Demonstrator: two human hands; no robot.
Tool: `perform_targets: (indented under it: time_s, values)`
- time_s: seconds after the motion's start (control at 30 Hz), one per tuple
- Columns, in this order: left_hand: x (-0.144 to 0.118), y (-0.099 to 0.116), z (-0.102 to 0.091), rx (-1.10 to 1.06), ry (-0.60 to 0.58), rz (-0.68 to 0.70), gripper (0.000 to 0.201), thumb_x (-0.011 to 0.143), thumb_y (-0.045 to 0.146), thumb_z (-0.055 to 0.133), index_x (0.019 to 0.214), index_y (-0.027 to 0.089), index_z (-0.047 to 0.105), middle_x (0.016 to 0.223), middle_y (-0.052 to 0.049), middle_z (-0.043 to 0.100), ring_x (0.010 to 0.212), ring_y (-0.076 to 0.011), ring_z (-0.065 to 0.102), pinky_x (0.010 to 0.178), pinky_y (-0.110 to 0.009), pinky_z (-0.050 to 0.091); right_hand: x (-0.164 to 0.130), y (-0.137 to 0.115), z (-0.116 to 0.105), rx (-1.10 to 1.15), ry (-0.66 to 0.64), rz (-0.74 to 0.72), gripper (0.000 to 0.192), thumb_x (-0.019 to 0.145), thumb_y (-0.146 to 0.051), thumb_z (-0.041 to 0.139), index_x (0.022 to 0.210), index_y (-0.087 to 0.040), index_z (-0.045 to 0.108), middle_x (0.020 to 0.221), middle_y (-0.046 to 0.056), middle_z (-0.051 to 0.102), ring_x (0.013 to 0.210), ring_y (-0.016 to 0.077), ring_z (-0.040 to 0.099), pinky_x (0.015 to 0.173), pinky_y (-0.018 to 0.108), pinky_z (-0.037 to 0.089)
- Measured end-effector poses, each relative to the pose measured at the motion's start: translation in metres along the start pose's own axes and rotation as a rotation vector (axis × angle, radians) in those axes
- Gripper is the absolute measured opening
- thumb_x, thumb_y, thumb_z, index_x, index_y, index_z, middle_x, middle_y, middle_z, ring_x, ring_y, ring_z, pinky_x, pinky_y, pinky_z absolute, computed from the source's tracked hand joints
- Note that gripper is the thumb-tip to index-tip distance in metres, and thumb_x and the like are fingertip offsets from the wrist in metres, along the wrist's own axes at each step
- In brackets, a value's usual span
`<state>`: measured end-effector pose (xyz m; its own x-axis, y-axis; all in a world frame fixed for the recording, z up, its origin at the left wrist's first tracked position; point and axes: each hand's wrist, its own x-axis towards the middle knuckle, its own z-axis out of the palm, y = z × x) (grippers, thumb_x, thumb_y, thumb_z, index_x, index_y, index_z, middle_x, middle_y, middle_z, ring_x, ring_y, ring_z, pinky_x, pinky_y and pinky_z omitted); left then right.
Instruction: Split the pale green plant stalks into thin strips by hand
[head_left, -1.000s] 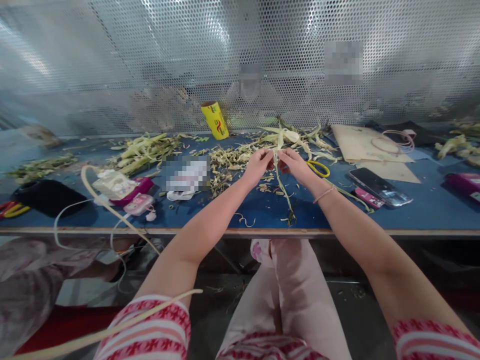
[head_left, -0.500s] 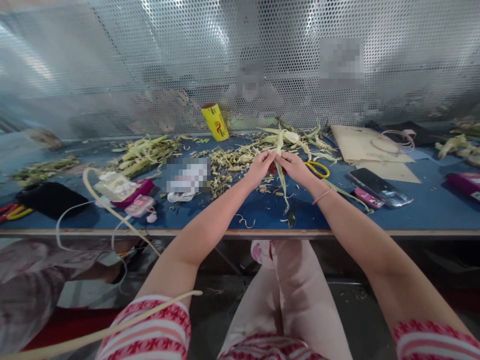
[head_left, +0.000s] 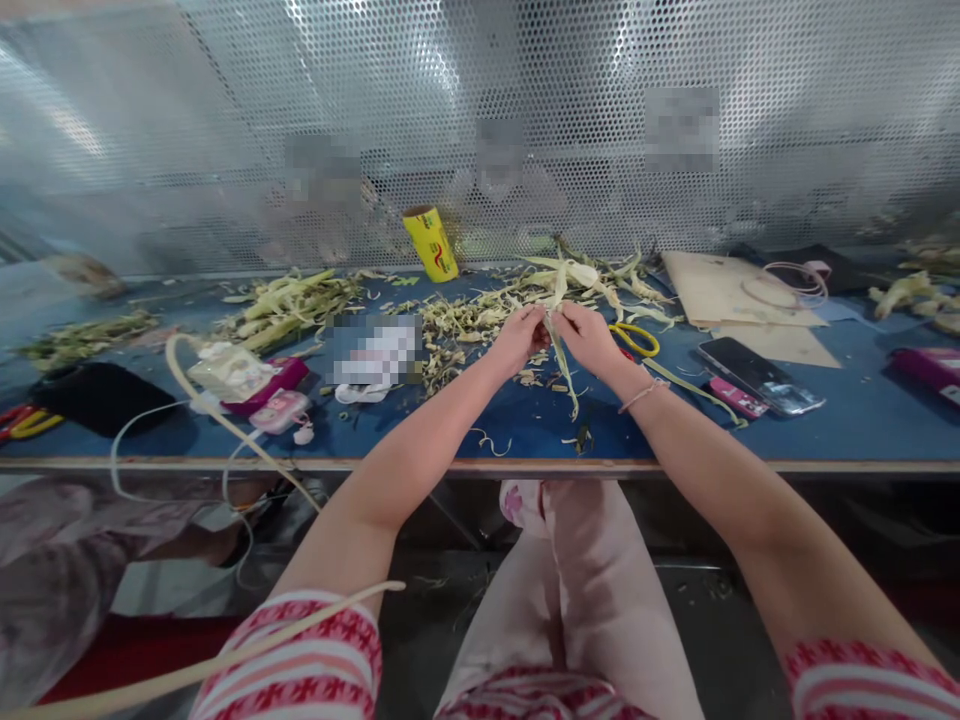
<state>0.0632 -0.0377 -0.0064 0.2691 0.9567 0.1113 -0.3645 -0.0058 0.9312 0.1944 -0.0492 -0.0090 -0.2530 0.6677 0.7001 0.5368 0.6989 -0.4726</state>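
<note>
Both hands meet over the table around a pale green leafy plant strip (head_left: 561, 366), its kind unclear. One end of it stands up above my fingers, and a long thin tail hangs below them. My left hand (head_left: 520, 338) pinches it from the left with curled fingers. From the other side, my right hand (head_left: 589, 338) closes its thumb and fingers on the same strip. Just behind the hands lie more pale leafy stalks (head_left: 581, 274). A heap of small plant scraps (head_left: 465, 318) spreads to the left of my left hand. Yellow-handled scissors (head_left: 639, 340) lie beside my right wrist.
A perforated metal screen (head_left: 420, 110) rises behind the blue table (head_left: 420, 432). A yellow tube (head_left: 430, 244) leans near it. Phone (head_left: 759, 374) and cardboard (head_left: 720, 290) lie right; stalks (head_left: 289, 305), a white packet (head_left: 376, 352) and a black pouch (head_left: 105, 398) lie left.
My right hand has shifted and turned slightly, and the fingertips sit a little farther apart on the strip. The left hand has barely moved.
</note>
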Motion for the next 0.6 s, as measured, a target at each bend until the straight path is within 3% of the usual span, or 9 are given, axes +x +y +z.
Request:
perform_targets:
  time_s: [0.17, 0.4, 0.6]
  values:
    - [0.001, 0.001, -0.005, 0.020, 0.025, 0.008, 0.031, 0.088, 0.033, 0.055, 0.065, 0.016, 0.043, 0.048, 0.007, 0.043, 0.041, -0.0038, 0.041, 0.046, -0.016, 0.037, -0.002, -0.006, -0.003, -0.011, 0.014, -0.110, 0.034, 0.093, -0.044, 0.035, 0.067, -0.022, 0.033, 0.067, 0.001, 0.044, 0.065, 0.0147, 0.042, 0.066, 0.029, 0.037]
    - [0.007, -0.004, -0.009, 0.165, -0.039, 0.097, 0.027, 0.090, 0.034, 0.051, 0.071, 0.017, 0.045, 0.053, 0.006, 0.047, 0.044, -0.0051, 0.045, 0.049, -0.018, 0.039, 0.001, -0.004, -0.001, 0.009, 0.045, 0.194, 0.036, 0.089, -0.044, 0.042, 0.063, -0.023, 0.031, 0.058, -0.002, 0.038, 0.060, 0.0138, 0.037, 0.061, 0.029, 0.031]
    - [0.002, 0.001, -0.007, 0.249, -0.067, 0.070, 0.022, 0.090, 0.028, 0.048, 0.071, 0.017, 0.048, 0.056, 0.003, 0.054, 0.045, -0.0090, 0.050, 0.050, -0.023, 0.041, 0.002, 0.004, 0.000, 0.032, 0.008, 0.228, 0.032, 0.087, -0.041, 0.041, 0.062, -0.022, 0.035, 0.060, -0.001, 0.041, 0.064, 0.0143, 0.042, 0.064, 0.029, 0.032]
